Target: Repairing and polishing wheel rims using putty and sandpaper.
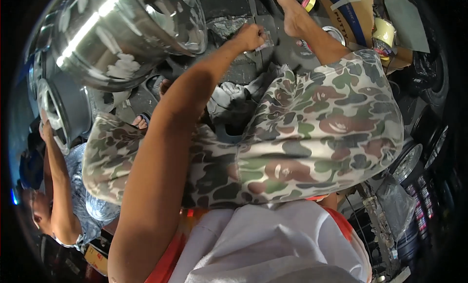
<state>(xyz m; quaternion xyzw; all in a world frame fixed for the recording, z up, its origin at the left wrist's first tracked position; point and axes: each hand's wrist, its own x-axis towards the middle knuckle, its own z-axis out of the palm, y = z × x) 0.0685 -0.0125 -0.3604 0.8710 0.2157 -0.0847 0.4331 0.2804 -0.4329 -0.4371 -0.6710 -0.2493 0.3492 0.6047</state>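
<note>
My left hand (251, 38) reaches forward with its fingers closed on a small crumpled pale piece (264, 43), beside a greyish scrap of sheet (225, 28) on the dark ground. A large polished wheel rim (107, 34) with white smears stands at upper left of my arm. Pale grey rags (227, 97) lie between my camouflage-covered legs (321, 127). My bare foot (293, 22) rests at the upper right, near a metal can (334, 35) and a yellow tape roll (308, 2). My right hand is not in view.
At left, a co-worker (66, 195) has a hand on another wheel rim (53, 105). A cardboard box (352, 33) and cream tape roll (383, 32) lie at upper right. Dark rims (428, 136) and a plastic bag (395, 210) are along the right.
</note>
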